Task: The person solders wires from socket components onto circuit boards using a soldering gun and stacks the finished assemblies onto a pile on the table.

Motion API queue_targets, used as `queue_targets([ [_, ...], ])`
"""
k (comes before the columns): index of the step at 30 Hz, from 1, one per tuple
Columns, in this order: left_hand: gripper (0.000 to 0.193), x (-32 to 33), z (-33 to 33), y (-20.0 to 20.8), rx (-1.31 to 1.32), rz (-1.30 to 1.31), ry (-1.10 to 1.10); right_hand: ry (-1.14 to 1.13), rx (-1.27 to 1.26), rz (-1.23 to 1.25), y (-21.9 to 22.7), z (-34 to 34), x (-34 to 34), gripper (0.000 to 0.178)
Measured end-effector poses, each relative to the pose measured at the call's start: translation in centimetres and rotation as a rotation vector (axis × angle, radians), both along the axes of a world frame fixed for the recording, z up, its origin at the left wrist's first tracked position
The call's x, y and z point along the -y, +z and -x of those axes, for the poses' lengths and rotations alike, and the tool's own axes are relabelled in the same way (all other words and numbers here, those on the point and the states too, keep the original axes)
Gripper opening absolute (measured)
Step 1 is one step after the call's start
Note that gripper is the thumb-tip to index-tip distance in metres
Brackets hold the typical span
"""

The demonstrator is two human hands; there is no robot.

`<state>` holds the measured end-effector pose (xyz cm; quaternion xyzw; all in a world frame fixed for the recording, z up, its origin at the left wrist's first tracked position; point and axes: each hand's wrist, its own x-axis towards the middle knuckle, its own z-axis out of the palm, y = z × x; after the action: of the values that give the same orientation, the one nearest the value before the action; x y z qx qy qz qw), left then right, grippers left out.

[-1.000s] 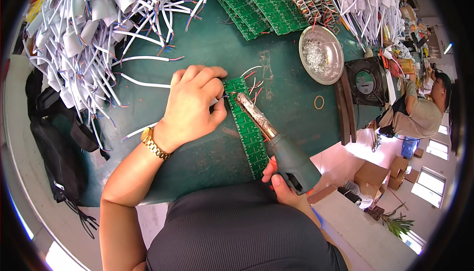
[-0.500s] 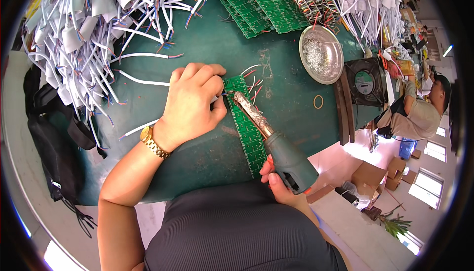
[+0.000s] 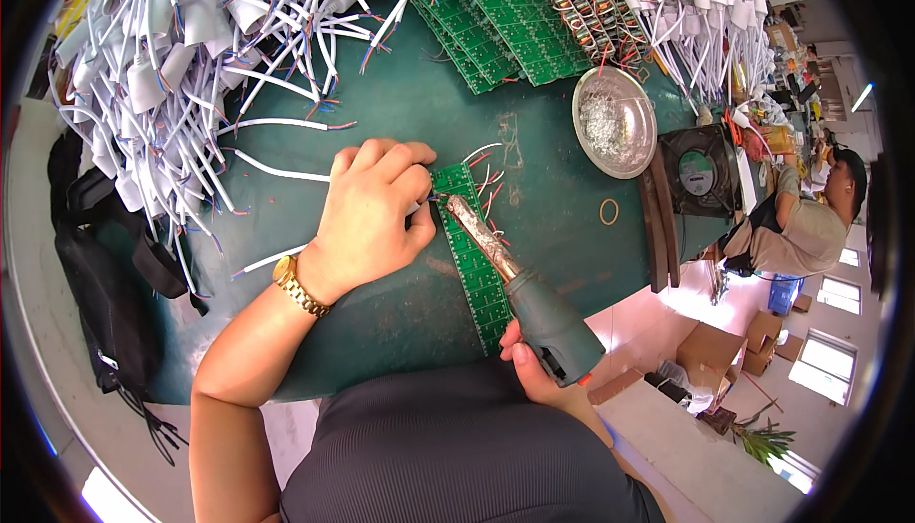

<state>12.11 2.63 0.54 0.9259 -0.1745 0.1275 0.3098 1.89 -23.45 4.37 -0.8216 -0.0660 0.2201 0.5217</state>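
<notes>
My left hand (image 3: 367,213) is closed at the left edge of a narrow green circuit board strip (image 3: 474,275). It pinches a white cable (image 3: 413,208), whose thin wire ends meet the board; most of the cable is hidden by the hand. My right hand (image 3: 530,375) grips a soldering iron (image 3: 555,325) by its dark green handle. The iron's blackened, silvery tip rests at or just above the board, close to the left fingertips. Short red and white wires (image 3: 492,185) stick out along the board's right edge.
A big heap of white cabled holders (image 3: 176,75) fills the far left. Stacked green boards (image 3: 515,23) lie at the back. A metal dish of solder bits (image 3: 615,123), a fan (image 3: 699,170) and a rubber band (image 3: 609,211) are at right. A co-worker (image 3: 801,209) sits beyond; a black bag (image 3: 110,294) hangs left.
The view has shifted slightly, so the far things appear lower. The iron's tip has moved slightly down the board, and both hands keep their holds.
</notes>
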Motion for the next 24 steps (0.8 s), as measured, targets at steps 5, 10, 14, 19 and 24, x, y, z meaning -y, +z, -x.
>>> queue_targets([
  [5, 0.019, 0.0, 0.0, 0.0, 0.013, 0.013, 0.0, -0.062, 0.025, -0.091, -0.5, 1.0, 0.3, 0.019],
  [10, 0.022, 0.0, -0.1, 0.0, 0.023, 0.029, -0.006, -0.179, 0.006, -0.412, -0.2, 0.7, -0.3, 0.033],
  [14, 0.022, 0.0, 0.0, 0.1, 0.013, 0.023, -0.003, -0.308, -0.014, -0.491, -0.1, 0.5, -0.6, 0.048],
  [19, 0.021, 0.1, -0.1, 0.2, 0.043, 0.018, -0.009, -0.371, 0.005, -0.584, 0.3, -0.3, -0.9, 0.048],
  [24, 0.021, 0.1, 0.0, 0.2, 0.025, 0.02, -0.015, -0.359, -0.071, -0.849, 1.0, -1.2, -1.7, 0.05],
])
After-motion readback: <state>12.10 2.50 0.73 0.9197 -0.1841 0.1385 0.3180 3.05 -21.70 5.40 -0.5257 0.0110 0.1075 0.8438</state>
